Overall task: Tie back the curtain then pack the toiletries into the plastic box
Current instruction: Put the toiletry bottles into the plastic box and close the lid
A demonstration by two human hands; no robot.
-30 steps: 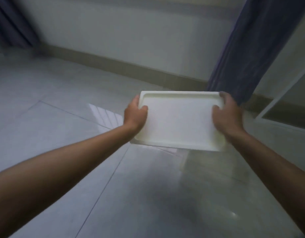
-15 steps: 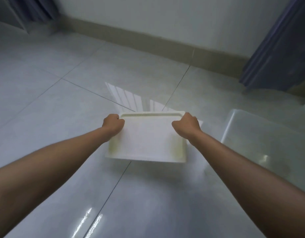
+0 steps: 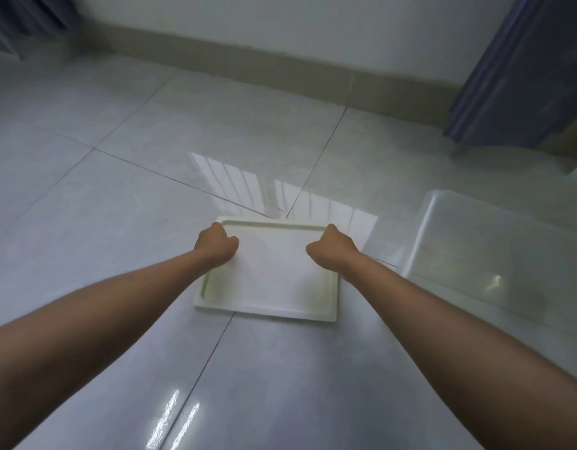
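Note:
A white rectangular lid (image 3: 274,287) lies flat on the tiled floor in the middle of the view. My left hand (image 3: 217,245) grips its left edge with curled fingers, and my right hand (image 3: 332,250) grips its right edge the same way. To the right of the lid stands the clear plastic box (image 3: 423,228), open at the top; I see nothing inside it. A dark blue curtain (image 3: 521,76) hangs at the far right against the wall. No toiletries are in view.
Glossy grey floor tiles (image 3: 118,206) stretch all around, with window light reflected behind the lid. A beige skirting board (image 3: 248,63) runs along the white wall. Another dark curtain (image 3: 27,21) hangs at the top left corner.
Both hands have carried the lid down from in front of the curtain to the floor, left of the clear box. The view has tilted downward.

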